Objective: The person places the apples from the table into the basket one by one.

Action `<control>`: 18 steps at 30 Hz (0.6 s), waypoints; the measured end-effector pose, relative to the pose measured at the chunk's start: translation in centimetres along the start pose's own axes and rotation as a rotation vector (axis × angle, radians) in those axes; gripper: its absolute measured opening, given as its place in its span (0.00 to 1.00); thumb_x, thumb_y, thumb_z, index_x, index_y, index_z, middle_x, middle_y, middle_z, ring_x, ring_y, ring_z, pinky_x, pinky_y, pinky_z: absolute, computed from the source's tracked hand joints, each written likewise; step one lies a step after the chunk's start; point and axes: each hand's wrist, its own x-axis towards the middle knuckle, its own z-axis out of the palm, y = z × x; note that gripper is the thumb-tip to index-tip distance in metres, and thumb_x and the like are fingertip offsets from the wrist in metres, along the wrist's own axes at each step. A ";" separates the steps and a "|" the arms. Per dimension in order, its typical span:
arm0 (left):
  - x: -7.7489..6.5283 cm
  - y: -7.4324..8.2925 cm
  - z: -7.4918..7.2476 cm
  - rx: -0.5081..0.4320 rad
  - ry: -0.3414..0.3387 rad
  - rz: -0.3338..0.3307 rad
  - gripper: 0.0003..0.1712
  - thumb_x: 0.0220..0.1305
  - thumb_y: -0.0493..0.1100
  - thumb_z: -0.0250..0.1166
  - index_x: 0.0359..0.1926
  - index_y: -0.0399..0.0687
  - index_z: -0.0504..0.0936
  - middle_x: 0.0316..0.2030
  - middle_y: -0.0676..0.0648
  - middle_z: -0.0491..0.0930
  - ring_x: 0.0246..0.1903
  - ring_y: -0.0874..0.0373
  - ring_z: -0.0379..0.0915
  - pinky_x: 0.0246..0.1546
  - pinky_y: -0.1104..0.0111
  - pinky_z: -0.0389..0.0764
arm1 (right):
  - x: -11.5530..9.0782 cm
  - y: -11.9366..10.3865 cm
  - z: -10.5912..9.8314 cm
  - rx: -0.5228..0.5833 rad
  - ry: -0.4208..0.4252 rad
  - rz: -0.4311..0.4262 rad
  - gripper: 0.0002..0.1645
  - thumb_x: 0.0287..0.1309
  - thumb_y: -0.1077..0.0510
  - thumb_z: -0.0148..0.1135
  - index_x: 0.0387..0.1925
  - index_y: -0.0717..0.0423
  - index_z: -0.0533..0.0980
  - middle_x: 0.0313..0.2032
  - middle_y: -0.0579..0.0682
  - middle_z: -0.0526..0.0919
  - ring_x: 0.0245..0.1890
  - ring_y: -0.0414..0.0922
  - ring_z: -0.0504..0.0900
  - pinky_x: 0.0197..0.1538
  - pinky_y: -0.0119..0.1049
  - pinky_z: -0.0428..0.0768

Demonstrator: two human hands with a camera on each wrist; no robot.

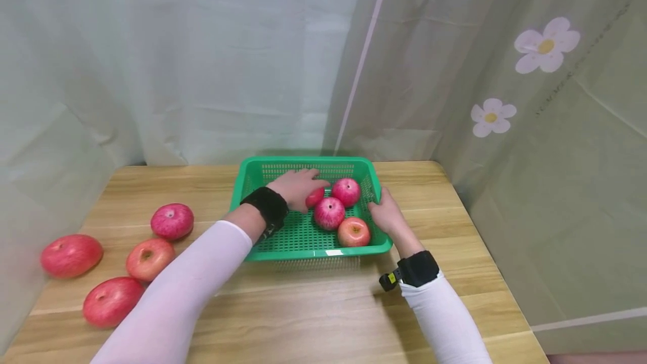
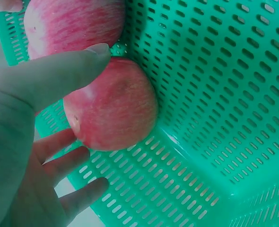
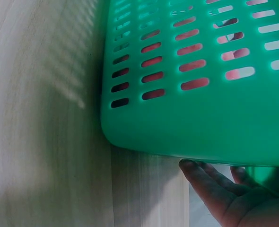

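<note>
On the far left, a large red apple [image 1: 72, 255] lies on the wooden table [image 1: 313, 319]. Beside it are a second red apple [image 1: 113, 301], a paler, yellowish-red apple [image 1: 150, 259] and a streaked pink apple [image 1: 172, 221], all well apart from both hands.

Further right, the left hand [image 1: 297, 187] reaches down inside a green slotted basket [image 1: 283, 255]. Its thumb and fingers are spread wide about the nearest apple [image 2: 118, 109], the thumb crossing its upper side and the fairly straight fingers just beyond its lower edge. Whether they bear any of its weight I cannot tell. Just right of that hand, inside the basket, are a dark pink apple [image 1: 329, 213], another pink apple [image 1: 346, 192] behind it and a yellow-red apple [image 1: 354, 232] in the near right corner.

At the basket's right side, the right hand [image 1: 388, 215] grips the rim, thumb on the inner side and fingers under the outer edge.

The table has pale, lengthwise grain, and the basket stands toward its far edge. White sleeves and black wristbands cover the forearms and wrists. Pale cloth [image 1: 253, 60] hangs behind; on the right it bears white flowers [image 1: 547, 45] with yellow centres and small lettering.
</note>
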 end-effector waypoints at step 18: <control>-2.8 -0.5 -1.5 -0.149 0.072 0.046 0.45 0.62 0.45 0.79 0.79 0.56 0.71 0.75 0.39 0.67 0.72 0.39 0.66 0.69 0.42 0.72 | 0.8 0.2 -0.2 0.008 -0.005 0.000 0.32 0.78 0.62 0.48 0.77 0.66 0.56 0.73 0.69 0.67 0.73 0.65 0.67 0.71 0.64 0.69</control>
